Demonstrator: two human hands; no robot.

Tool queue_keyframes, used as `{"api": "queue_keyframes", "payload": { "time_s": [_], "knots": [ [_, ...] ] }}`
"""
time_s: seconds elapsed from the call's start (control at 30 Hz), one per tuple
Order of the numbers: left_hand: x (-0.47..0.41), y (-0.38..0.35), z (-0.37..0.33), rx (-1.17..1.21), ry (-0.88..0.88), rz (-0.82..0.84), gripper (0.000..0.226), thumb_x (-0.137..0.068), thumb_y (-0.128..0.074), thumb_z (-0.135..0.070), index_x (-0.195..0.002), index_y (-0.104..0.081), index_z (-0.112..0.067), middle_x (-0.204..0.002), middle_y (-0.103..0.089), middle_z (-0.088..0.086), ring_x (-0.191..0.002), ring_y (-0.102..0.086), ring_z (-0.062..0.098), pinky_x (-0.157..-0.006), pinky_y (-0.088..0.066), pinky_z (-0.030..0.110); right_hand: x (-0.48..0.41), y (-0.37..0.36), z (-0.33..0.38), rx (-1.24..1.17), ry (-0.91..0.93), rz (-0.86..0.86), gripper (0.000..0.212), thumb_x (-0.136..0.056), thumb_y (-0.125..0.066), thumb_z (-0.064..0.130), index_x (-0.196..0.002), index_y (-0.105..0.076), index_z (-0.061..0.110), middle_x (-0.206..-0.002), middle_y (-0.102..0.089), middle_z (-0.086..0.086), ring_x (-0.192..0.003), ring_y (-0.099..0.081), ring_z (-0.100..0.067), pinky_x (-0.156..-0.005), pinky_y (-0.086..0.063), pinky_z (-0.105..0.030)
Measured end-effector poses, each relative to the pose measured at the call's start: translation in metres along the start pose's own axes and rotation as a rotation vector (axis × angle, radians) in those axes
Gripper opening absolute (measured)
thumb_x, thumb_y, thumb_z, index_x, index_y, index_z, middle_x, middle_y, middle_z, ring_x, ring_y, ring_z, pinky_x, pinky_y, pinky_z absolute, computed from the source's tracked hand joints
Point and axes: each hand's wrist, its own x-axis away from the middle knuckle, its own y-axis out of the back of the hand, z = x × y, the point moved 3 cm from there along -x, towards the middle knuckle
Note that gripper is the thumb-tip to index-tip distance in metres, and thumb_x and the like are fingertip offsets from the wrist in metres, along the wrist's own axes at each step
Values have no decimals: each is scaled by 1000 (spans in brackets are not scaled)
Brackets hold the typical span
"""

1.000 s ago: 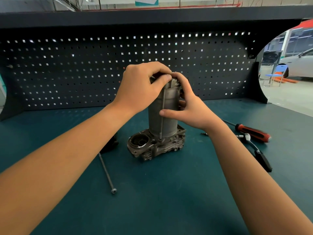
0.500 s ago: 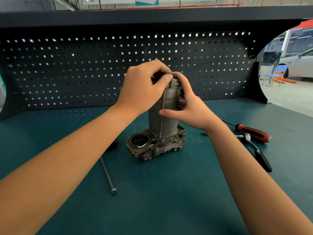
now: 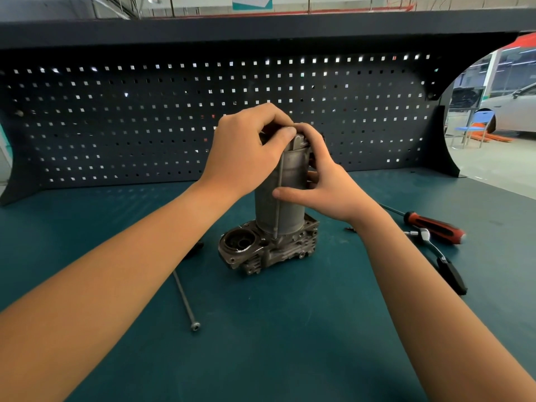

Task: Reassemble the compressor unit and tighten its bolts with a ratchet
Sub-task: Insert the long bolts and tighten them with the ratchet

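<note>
Teal bench mat [image 3: 290,358], dark pegboard [image 3: 116,126] behind. Compressor unit [image 3: 285,198] stands upright on the mat directly under your hands, with the cylinder housing sitting on the cast base [image 3: 261,253]. One long through-bolt [image 3: 279,181] runs down the housing's front, tip at the base; can't tell if it has caught the thread.

Your left hand [image 3: 246,152] is curled over the end cap [image 3: 300,140], thumb pressed on the bolt's top end. Your right hand [image 3: 330,187] wraps the housing from the right, thumb laid across the front and touching the bolt shank. Both are grasping, neither released.

Risks, my read:
- **Cross-threading:** if the bolt enters tilted it will likely cross-thread in the cast base, so start it by finger.
- **Cap shift:** if the cap slides under your left palm, the bolt holes go out of line.
- **Tipping:** the unit is tall on a small base, so a sideways push from either hand could tip it.
- **Loose bolt:** a second long bolt [image 3: 184,297] lies loose below your left forearm, on your side, and a forearm sweep could roll it away.
- **Reaching for the ratchet:** the ratchet [image 3: 438,256] and red-handled screwdriver [image 3: 435,226] lie right of your right wrist. Reaching there leaves only your left hand steadying the unit.
- **Uneven tightening:** torquing one bolt hard before the other is seated could cock the cap.
</note>
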Motion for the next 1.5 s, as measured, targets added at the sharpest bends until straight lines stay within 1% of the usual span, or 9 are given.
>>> {"api": "queue_keyframes", "payload": {
  "time_s": [0.47,0.63,0.83,0.97,1.03,1.13,1.23,1.4,1.5],
  "knots": [
    [19,3,3,-169,-75,47,40,-89,-43,-27,-115,-64,-5,-112,-60,11,-104,-57,24,-89,-46,33,0,1,1,-31,-2,2,90,-71,-80,30,-138,-22,43,-132,-44,21,-114,-55,-10,-98,-47,-41],
    [34,-2,13,-79,17,145,51,-87,-50,-28,-137,-46,-18,-125,-44,-9,-122,-43,17,-100,-29,14,0,1,3,-12,5,-4,90,-71,-80,30,-139,-22,42,-126,-49,20,-108,-58,-9,-96,-49,-39],
    [40,-10,22,21,84,213,75,-84,-67,-21,-137,-17,-38,-137,-27,-17,-134,-26,4,-112,-23,28,1,-3,2,-18,5,-21,104,-73,-77,33,-137,1,57,-117,-37,46,-108,-54,8,-93,-44,-10],
    [44,-15,32,137,189,149,91,-80,-72,-17,-138,-7,-41,-144,-23,-18,-134,-22,-3,-103,-16,1,1,-4,-4,-95,-24,-82,126,-62,-80,41,-130,25,55,-146,-36,11,-121,-49,2,-99,-41,-14],
    [47,-18,42,246,332,128,97,-77,-74,-22,-142,-4,-42,-150,-20,-15,-136,-24,1,-106,-22,9,2,-5,-12,-183,-92,-67,133,-57,-81,41,-132,29,51,-141,-44,2,-121,-50,1,-96,-44,-14],
    [51,-23,52,436,529,147,92,-74,-77,-23,-145,-19,-36,-135,-40,-15,-120,-43,-3,-95,-38,16,5,-13,-28,-361,-198,26,109,-68,-79,26,-144,-3,43,-126,-58,4,-116,-56,-6,-93,-50,-24],
    [50,-25,54,473,486,143,66,-76,-76,-16,-126,-39,-40,-116,-50,-28,-103,-51,-17,-81,-43,5,6,-20,-35,-409,-217,47,53,-70,-77,20,-114,-51,35,-108,-68,10,-103,-64,-6,-81,-54,-22],
    [50,-23,55,491,512,192,69,-80,-71,-18,-137,-36,-33,-133,-51,-11,-122,-48,3,-103,-41,29,7,-20,-28,-297,-229,-48,55,-53,-80,41,-102,-57,33,-96,-68,17,-92,-64,2,-74,-53,-17],
    [51,-20,53,500,506,181,86,-83,-68,-20,-133,-12,-60,-140,-41,-12,-126,-43,1,-101,-38,25,6,-21,-23,-130,-247,-91,59,-58,-84,40,-107,-56,23,-101,-64,14,-95,-60,0,-81,-52,-24]
  ]
}}
